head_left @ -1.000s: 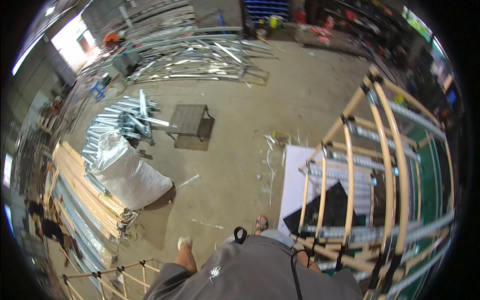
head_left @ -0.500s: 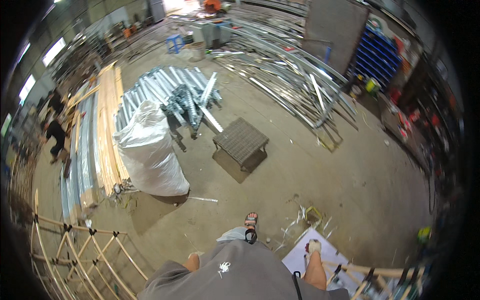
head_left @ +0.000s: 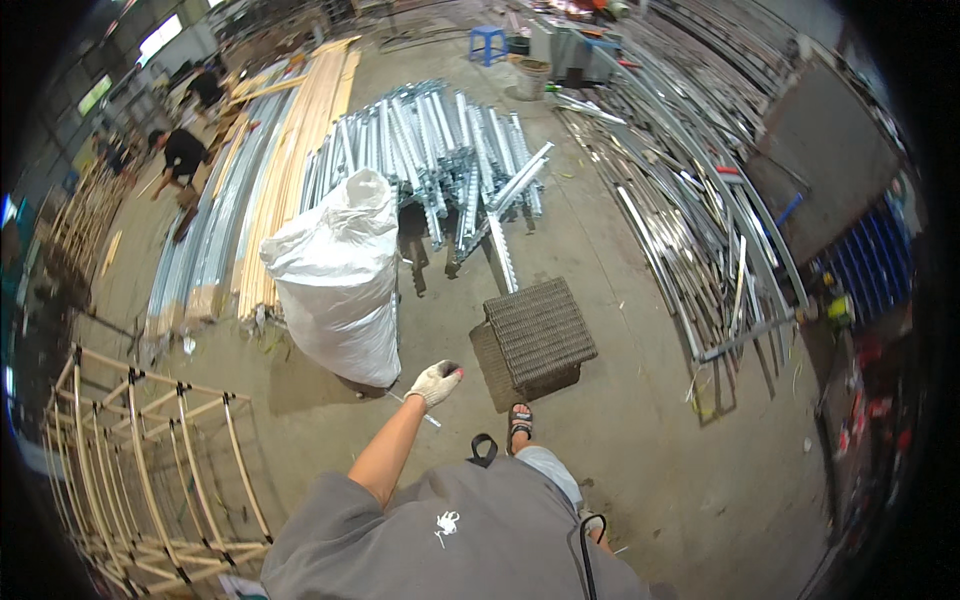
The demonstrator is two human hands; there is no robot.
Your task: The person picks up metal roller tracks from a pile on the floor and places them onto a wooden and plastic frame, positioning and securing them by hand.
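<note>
Our gloved left hand swings out, fingers curled but pinching nothing we can tell, just beside the white sack and near the wicker stool on the concrete, neither yet touched; our right hand stays unseen.

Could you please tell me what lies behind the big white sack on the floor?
Behind the white sack lies a pile of galvanised metal bars; the bars' near ends are covered by it.

white sack, wicker stool, metal rails
</note>
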